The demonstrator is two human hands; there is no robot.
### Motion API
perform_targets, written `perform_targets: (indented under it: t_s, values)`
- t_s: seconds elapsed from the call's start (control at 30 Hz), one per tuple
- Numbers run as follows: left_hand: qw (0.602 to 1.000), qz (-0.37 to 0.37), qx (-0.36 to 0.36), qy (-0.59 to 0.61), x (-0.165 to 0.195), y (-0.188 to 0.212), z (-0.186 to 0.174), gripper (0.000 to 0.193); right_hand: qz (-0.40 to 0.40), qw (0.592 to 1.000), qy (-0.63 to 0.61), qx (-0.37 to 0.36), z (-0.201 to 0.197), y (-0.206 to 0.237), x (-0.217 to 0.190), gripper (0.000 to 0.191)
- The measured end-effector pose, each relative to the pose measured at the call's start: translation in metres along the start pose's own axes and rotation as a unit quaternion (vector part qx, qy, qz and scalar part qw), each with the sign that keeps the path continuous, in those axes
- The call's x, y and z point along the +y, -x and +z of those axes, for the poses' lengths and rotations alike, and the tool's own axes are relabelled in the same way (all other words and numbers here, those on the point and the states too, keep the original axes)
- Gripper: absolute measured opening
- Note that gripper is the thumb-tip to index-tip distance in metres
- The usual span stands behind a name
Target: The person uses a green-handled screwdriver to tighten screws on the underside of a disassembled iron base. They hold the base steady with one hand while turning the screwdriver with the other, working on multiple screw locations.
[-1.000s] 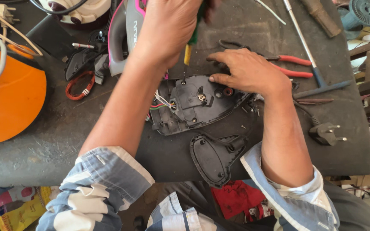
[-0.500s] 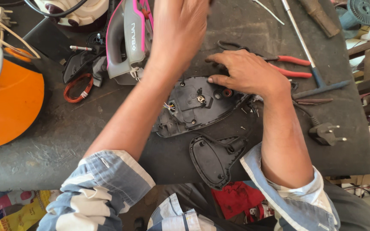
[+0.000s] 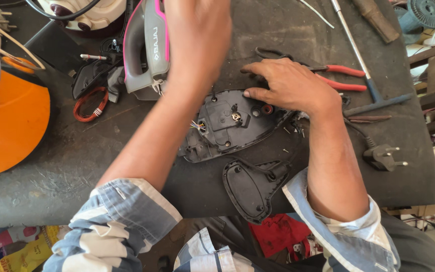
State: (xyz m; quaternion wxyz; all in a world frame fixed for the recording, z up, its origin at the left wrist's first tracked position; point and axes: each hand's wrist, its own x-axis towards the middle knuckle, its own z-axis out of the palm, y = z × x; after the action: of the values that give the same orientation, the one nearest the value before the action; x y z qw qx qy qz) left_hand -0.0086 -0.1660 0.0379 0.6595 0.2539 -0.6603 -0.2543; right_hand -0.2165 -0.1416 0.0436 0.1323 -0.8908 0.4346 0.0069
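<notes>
Two hands are over the dark workbench (image 3: 51, 181). From the left there is one orange dome (image 3: 6, 126), one small coil of red wire (image 3: 89, 103), one grey and pink iron handle cover (image 3: 149, 48), one black iron body (image 3: 227, 126) with its inside showing, one loose black plate (image 3: 250, 189), one pair of red-handled pliers (image 3: 336, 75), one T-handle tool (image 3: 361, 60) and one black plug (image 3: 381, 156).

The iron body lies flat in the middle of the bench. It is pointed at its left end, and it shows small screws, a round metal part and a few thin wires.

The left hand (image 3: 197, 43) is raised above the handle cover, and it is blurred. I cannot tell if its fingers are apart or together. The right hand (image 3: 290, 85) rests palm down on the right end of the iron body. Its fingers are spread a little, with the tips pressing on the black shell.
</notes>
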Motion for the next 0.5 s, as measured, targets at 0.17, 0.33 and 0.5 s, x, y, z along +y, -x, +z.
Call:
perform_targets:
  t_s: [0.17, 0.33, 0.5]
  values:
    - [0.994, -0.022, -0.092, -0.051, 0.039, 0.008, -0.003, 0.020, -0.033, 0.999, 0.017, 0.033, 0.002, 0.000, -0.001, 0.054]
    - [0.974, -0.075, -0.130, 0.169, 0.035, -0.006, -0.003, 0.030, -0.023, 1.000, 0.002, 0.016, -0.004, -0.001, -0.005, 0.053]
    - [0.991, -0.003, 0.107, -0.082, 0.020, 0.010, 0.030, 0.024, 0.003, 1.000, 0.015, 0.003, 0.000, -0.001, -0.004, 0.055]
